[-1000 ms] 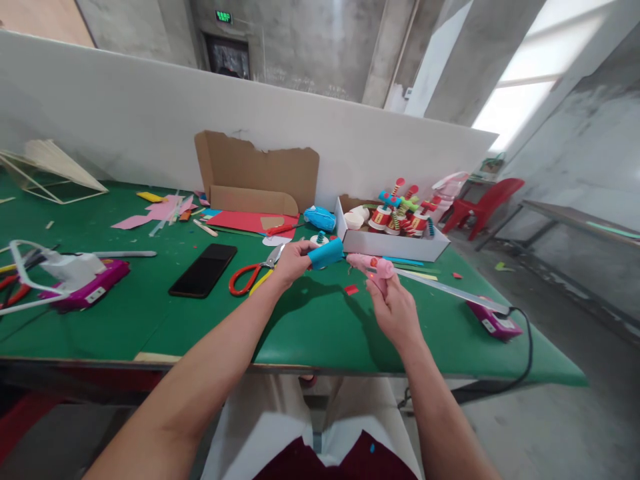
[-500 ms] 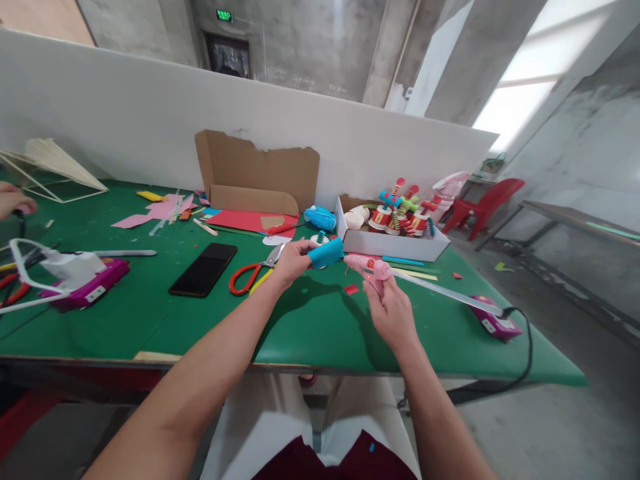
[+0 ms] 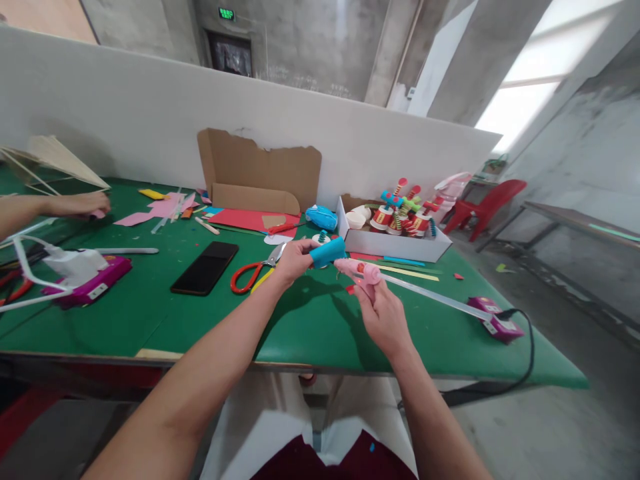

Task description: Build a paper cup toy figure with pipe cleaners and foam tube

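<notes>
Glue gun [image 3: 357, 268], pink, is in our R hand [image 3: 383, 313], fingers wrapped round its grip, held above the table [image 3: 200, 327] on our side of the white box [image 3: 400, 247]; a long clear glue stick [image 3: 430, 291] juts from its rear, toward box's front R. Our L hand [image 3: 294, 261] is narrow, pinching a blue tube [image 3: 329, 253] by its L end, just front L of box. Gun's nozzle is at tube's R end; can't tell if they touch. Box holds red & white craft pcs [image 3: 383, 219] w/ springs, plus white cups [image 3: 357, 217] at its L end. Blue bundle [image 3: 321, 217] sits just L of box; red paper [image 3: 240, 219] & upright brown cardboard [image 3: 263, 163] farther L. Scissors [image 3: 273, 257] lie L of box, partly hidden by our L hand; blk phone [image 3: 205, 268] farther L. Coloured strips [image 3: 410, 273] lie along box's front. Purple power strip [image 3: 495, 320] is front R of box. Far L of box, co-worker's hand [image 3: 87, 203] has a pink bit at its fingertips; can't tell if gripped.
</notes>
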Demonstrator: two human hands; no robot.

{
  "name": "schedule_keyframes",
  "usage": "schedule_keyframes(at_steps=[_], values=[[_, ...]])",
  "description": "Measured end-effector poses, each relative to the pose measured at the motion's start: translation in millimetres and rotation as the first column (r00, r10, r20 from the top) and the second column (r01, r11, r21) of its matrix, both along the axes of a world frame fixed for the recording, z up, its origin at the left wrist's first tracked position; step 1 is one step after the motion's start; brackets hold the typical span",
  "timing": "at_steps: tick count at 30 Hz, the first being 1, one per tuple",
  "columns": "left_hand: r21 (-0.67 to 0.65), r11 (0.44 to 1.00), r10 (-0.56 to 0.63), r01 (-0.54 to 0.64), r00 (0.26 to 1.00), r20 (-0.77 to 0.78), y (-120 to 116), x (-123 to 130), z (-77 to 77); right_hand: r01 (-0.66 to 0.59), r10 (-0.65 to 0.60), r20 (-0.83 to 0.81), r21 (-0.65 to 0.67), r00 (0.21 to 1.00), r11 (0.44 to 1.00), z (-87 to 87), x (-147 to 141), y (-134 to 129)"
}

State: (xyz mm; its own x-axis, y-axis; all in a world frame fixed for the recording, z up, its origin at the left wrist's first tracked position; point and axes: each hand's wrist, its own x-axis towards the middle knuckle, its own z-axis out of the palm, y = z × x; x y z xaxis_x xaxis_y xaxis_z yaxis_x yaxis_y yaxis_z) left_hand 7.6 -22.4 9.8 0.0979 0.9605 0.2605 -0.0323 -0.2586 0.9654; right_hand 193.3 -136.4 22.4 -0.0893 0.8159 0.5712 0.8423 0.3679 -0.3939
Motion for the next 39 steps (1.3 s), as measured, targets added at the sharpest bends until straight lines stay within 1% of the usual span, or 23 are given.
schedule_keyframes(at_steps=[16,26,32,36,39], values=[[-0.003,1.000,-0.012,0.012,1.000,0.012,0,1,0.8,-0.053,0.053,0.017,-0.036,0.998,0.998,2.0,-9,-3],[0.002,1.000,0.000,0.001,0.999,-0.038,0,2,2.6,-0.067,0.069,0.016,-0.077,0.998,0.995,6.4,-10,-4],[0.004,1.000,0.004,-0.004,1.000,-0.019,-1,2,3.8,-0.093,0.095,0.020,-0.085,0.995,0.992,6.7,-11,-4],[0.011,1.000,-0.002,0.003,0.999,-0.042,0,1,1.6,-0.084,0.088,0.038,-0.094,0.995,0.992,7.3,-11,-4],[0.011,1.000,-0.009,0.010,0.999,-0.048,1,0,-0.4,-0.045,0.050,0.042,-0.098,0.998,0.994,8.1,-8,-4]])
